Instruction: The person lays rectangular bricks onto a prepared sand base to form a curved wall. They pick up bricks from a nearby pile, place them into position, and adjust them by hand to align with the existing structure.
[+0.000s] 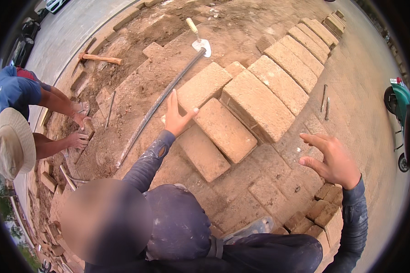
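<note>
My left hand (178, 116) is open, thumb and fingers spread, over the near ends of several tan paving bricks. Its fingertips are by a brick (204, 86) lying at an angle, and its thumb is at the corner of another brick (226, 129); whether it touches them I cannot tell. A third brick (204, 152) lies alongside, nearer to me. My right hand (332, 159) is open and holds nothing, raised above the paved ground to the right. Between the hands stands the near end of a long row of stacked bricks (259, 107).
A metal bar (161, 102) lies left of the bricks, with a trowel (200, 42) at its far end. Further left are a hammer (100, 58) and a co-worker in a hat (14, 143), hands on a brick. Chisels (325, 102), a brick pile (321, 214) and a green scooter (398, 109) are right.
</note>
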{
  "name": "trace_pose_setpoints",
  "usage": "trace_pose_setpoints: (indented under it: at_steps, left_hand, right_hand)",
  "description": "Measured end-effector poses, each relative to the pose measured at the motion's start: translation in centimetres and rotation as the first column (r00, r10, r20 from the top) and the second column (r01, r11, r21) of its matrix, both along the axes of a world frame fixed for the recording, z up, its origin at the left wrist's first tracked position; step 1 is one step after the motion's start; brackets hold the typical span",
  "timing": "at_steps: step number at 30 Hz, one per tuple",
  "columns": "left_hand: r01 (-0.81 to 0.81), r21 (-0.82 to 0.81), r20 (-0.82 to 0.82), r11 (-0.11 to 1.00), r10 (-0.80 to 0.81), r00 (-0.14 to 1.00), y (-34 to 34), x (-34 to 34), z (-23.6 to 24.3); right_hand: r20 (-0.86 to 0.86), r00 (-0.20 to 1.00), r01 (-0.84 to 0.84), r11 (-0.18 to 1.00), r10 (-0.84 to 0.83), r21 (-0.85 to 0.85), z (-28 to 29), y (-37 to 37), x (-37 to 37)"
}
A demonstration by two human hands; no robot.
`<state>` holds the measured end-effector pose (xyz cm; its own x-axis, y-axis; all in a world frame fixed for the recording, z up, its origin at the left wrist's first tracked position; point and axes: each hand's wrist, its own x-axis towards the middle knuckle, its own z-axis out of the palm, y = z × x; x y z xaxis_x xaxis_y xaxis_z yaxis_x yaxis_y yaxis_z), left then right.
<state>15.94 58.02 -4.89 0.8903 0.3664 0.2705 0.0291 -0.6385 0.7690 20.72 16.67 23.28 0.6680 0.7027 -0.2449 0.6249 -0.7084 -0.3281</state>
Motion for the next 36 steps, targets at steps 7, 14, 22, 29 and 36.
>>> trace_pose_setpoints:
  at_steps: [7,14,22,29,36]
  left_hand:
    - [-0.008,-0.027,0.031,1.0,0.009,0.999,1.7,1.6,-0.8]
    - [0.262,0.455,-0.339,0.851,-0.107,0.935,6.3,4.2,3.5]
    - [0.379,0.571,-0.402,0.728,-0.154,0.903,4.2,6.7,4.9]
    - [0.397,0.363,-0.373,0.843,-0.259,0.891,5.1,6.6,4.0]
    - [0.379,0.256,-0.408,0.889,-0.256,0.876,5.3,7.1,2.7]
  right_hand:
    - [-0.03,0.999,-0.016,0.996,0.013,-0.088,-0.3,2.3,-2.0]
    - [-0.071,0.997,-0.039,0.998,0.035,-0.053,-1.4,4.4,-2.2]
    - [-0.025,0.983,-0.183,0.979,0.182,-0.084,-1.3,11.5,2.0]
    - [0.177,0.917,-0.348,0.934,0.358,-0.084,-10.7,26.0,12.2]
    - [0.007,0.865,-0.444,0.772,0.501,-0.455,-18.6,33.5,16.4]
